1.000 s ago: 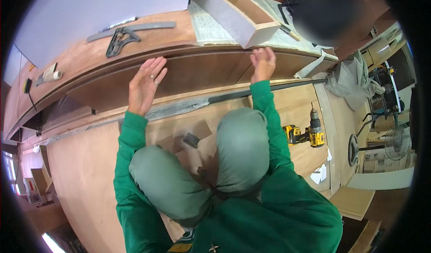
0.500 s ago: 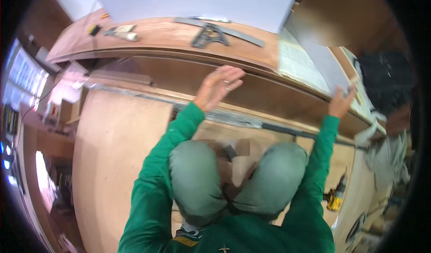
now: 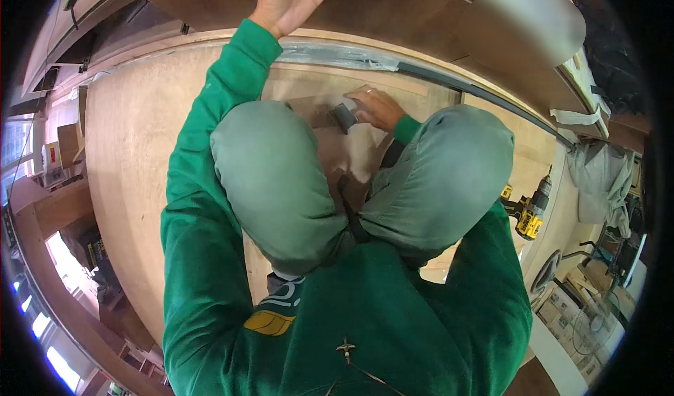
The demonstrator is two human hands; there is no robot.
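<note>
My left hand [image 3: 291, 4] is raised at the top of the view, near the edge of the wooden bench. Its fingers are spread, with rings on them and nothing held; the fingertips are partly cut off by the frame. Beyond my knees, my right hand [image 3: 378, 108] reaches low, its fingers bent around the right edge of a small dark grey block [image 3: 344, 116]. The block sits over the wooden floor panel, in front of my bent knees. What kind of block it is I cannot make out. My right forearm is mostly hidden behind my right knee.
A yellow and black cordless drill [image 3: 530, 206] lies to the right of my right knee. A dark strip [image 3: 435, 74] and plastic wrapping [image 3: 330, 54] run along the bench's base. A wide plywood panel [image 3: 151, 164] covers the left. Grey cloth [image 3: 600, 175] hangs at the right.
My right hand has come down from the bench's right side to the dark block. The view has tilted downward, so the bench-top tools are out of sight. My left hand stays raised and open.
</note>
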